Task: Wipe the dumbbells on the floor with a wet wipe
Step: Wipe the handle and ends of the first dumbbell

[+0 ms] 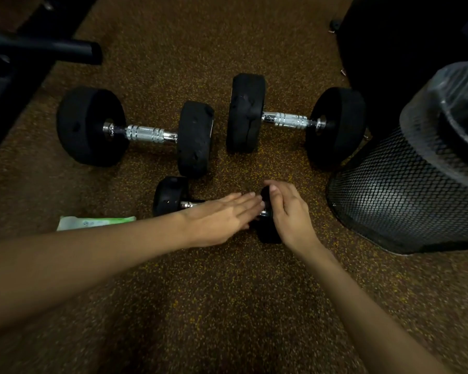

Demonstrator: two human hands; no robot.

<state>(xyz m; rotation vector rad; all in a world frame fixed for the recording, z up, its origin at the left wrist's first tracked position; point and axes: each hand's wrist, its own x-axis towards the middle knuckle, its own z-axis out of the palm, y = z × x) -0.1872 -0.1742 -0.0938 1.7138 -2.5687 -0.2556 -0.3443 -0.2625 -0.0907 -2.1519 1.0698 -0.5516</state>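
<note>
Three black dumbbells with chrome handles lie on the speckled floor. The small dumbbell (170, 197) is nearest me. My left hand (222, 217) lies flat, fingers straight, over its handle. My right hand (288, 211) curls its fingers over the small dumbbell's right weight. A large dumbbell (135, 130) lies behind at the left, and another large dumbbell (292, 120) at the right. A green and white wet wipe pack (92, 222) lies on the floor left of the small dumbbell, partly behind my left forearm. No loose wipe is visible in either hand.
A black mesh waste bin (405, 193) with a clear plastic liner stands at the right, close to my right hand. Dark gym equipment (38, 47) crosses the upper left, and a large black object (405, 39) fills the upper right. Speckled rubber flooring (227, 306) stretches toward me.
</note>
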